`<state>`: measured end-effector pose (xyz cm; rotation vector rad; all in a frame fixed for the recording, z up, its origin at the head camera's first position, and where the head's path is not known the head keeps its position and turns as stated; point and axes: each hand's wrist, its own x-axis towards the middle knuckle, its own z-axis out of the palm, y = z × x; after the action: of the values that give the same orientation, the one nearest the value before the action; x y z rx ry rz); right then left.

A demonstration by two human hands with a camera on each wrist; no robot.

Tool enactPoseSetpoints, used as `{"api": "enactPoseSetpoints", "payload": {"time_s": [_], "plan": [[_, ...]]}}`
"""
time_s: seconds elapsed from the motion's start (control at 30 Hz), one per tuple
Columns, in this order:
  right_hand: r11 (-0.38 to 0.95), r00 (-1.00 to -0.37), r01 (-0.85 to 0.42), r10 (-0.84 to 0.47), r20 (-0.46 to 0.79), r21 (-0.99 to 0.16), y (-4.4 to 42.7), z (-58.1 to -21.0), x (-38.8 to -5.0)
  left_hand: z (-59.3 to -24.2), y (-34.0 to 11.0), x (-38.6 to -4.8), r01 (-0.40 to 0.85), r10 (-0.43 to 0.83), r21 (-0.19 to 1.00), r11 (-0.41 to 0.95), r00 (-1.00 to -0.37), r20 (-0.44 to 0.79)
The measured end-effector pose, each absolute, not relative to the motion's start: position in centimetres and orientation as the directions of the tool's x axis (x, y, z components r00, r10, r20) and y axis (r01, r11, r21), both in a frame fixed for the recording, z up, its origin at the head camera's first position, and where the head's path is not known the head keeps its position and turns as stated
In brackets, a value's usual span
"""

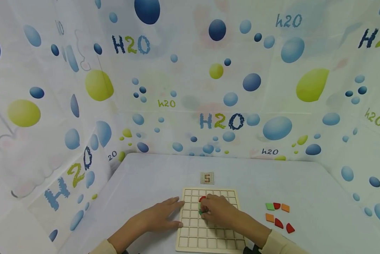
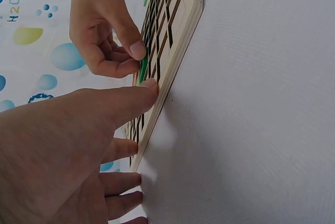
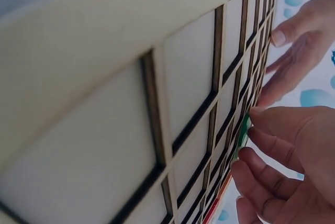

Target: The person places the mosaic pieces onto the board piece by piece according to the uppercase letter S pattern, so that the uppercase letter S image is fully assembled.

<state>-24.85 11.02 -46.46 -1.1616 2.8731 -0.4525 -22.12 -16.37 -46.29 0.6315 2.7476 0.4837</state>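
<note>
A pale wooden grid board lies on the table in the head view. My right hand is over its upper middle, thumb and index finger pinching a small green piece at the grid; the fingers cover part of it. Just beyond those fingers, a red piece sits in a cell. My left hand has its fingers spread, with thumb and fingertips touching the board's left edge. In the right wrist view, green shows at the right fingertips, with orange and red pieces farther along the grid.
Right of the board lie loose pieces: a green square, orange squares and red rounded pieces. A small gridded card with an S-like figure lies beyond the board. A patterned curtain surrounds the white table.
</note>
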Motion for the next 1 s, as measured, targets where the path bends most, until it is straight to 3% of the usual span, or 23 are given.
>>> {"api": "enactPoseSetpoints", "payload": {"time_s": [0.67, 1.0], "plan": [[0.686, -0.734, -0.663, -0.674, 0.079, -0.300, 11.1, -46.2, -24.7, -46.4, -16.4, -22.2, 0.372, 0.467, 0.385, 0.845, -0.864, -0.190], [0.665, -0.767, -0.594, -0.639, 0.068, -0.454, 13.7, -46.4, -25.7, -46.6, -16.4, -22.4, 0.354, 0.453, 0.385, 0.852, -0.868, -0.205]]}}
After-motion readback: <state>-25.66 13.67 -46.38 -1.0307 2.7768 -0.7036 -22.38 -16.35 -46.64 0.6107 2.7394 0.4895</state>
